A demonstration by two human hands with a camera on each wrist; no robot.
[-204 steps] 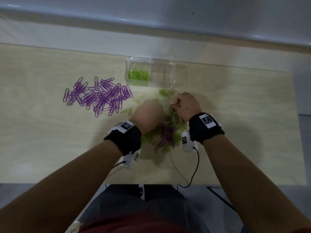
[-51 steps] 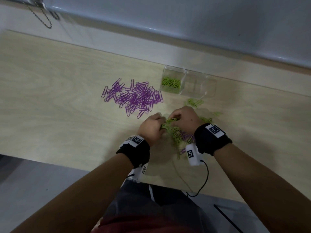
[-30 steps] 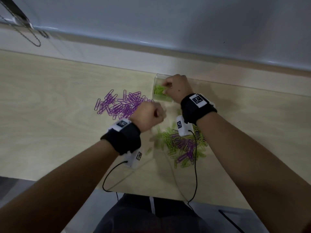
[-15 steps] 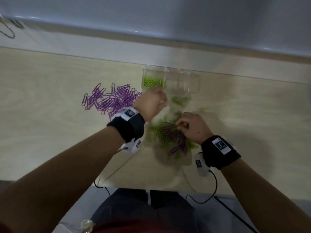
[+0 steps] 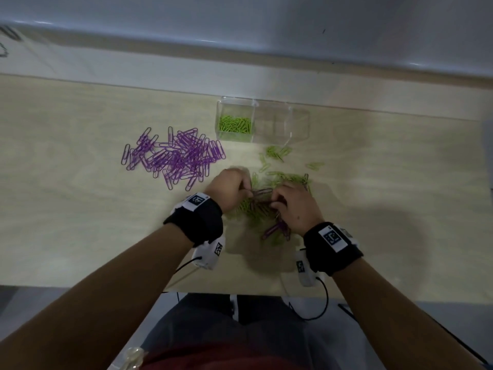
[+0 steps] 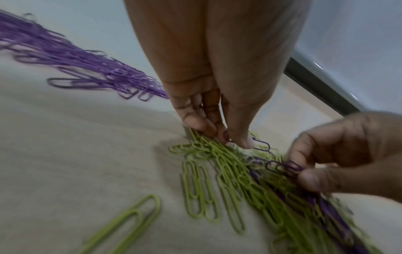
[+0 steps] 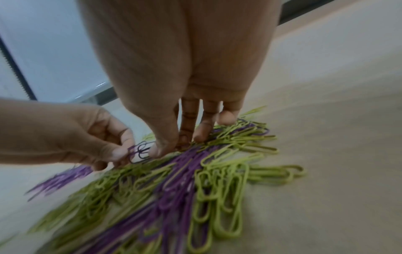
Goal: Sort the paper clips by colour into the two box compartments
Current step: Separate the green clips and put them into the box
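We have both hands down on the mixed heap of green and purple clips (image 5: 269,209), which sits near the front middle of the desk (image 5: 80,236). Our left hand (image 5: 230,189) pinches a few purple clips (image 7: 139,151) between thumb and fingertips, and our right hand (image 5: 294,206) pinches purple clips (image 6: 282,167) too, its other fingertips (image 7: 201,135) touching the heap; the two hands nearly meet.

The clear box (image 5: 262,121) stands at the far edge of the desk, close to the wall. Its left compartment holds green clips (image 5: 234,125); nothing shows in the right one. A sorted spread of purple clips (image 5: 173,156) lies to the left of the box, just beyond our left hand. A few loose green clips (image 5: 277,152) lie between the heap and the box.

Bare desk stretches wide on the far left and on the right; the front edge runs just behind our wrists.
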